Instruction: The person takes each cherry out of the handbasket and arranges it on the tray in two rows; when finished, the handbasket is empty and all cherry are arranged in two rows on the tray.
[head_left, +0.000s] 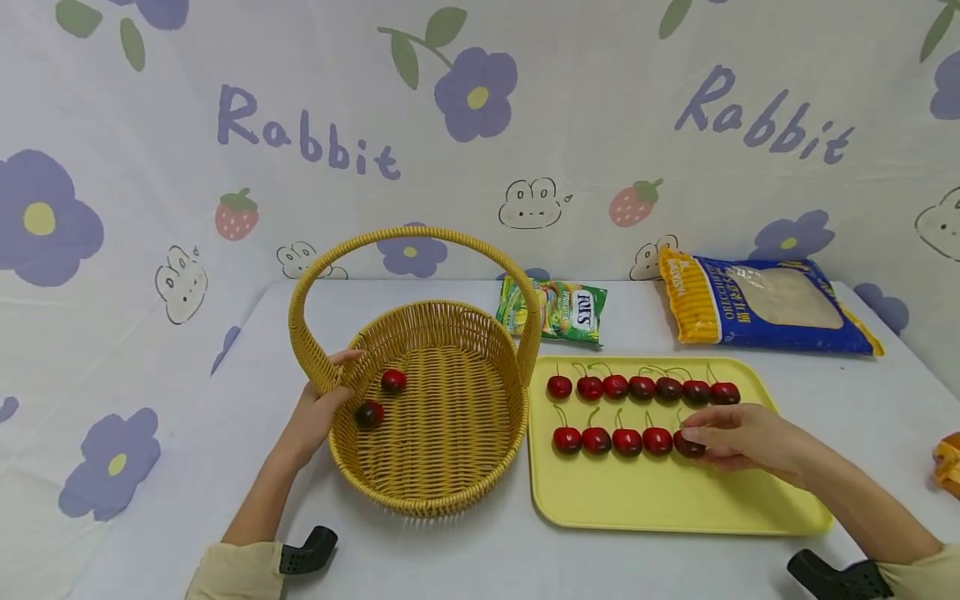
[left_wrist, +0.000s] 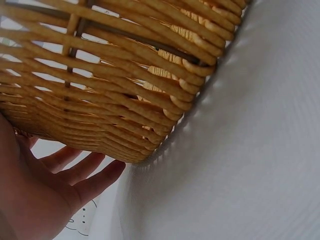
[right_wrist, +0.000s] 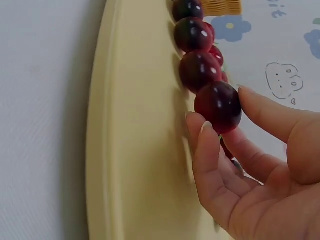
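Note:
At the left, my left hand [head_left: 311, 421] holds the woven basket [head_left: 427, 504] by its rim at the foot of the handle. In the left wrist view, the fingers [left_wrist: 102, 179] reach along the outside of the wicker wall [left_wrist: 115, 107]. Two dark red cherries [head_left: 393, 381] lie inside the basket, near its left wall. My right hand [head_left: 750, 437] pinches a cherry [right_wrist: 218, 107] between thumb and fingertips at the right end of the front row. Several more cherries [head_left: 627, 442] with stems stand in two rows on the yellow tray [head_left: 675, 504].
Behind the tray lie a green snack packet [head_left: 555, 312] and a blue and yellow pasta bag [head_left: 772, 304]. An orange object [head_left: 948, 462] shows partly at the right edge. A white patterned cloth [head_left: 585, 108] hangs behind the table. The basket's tall handle [head_left: 412, 235] arches above it.

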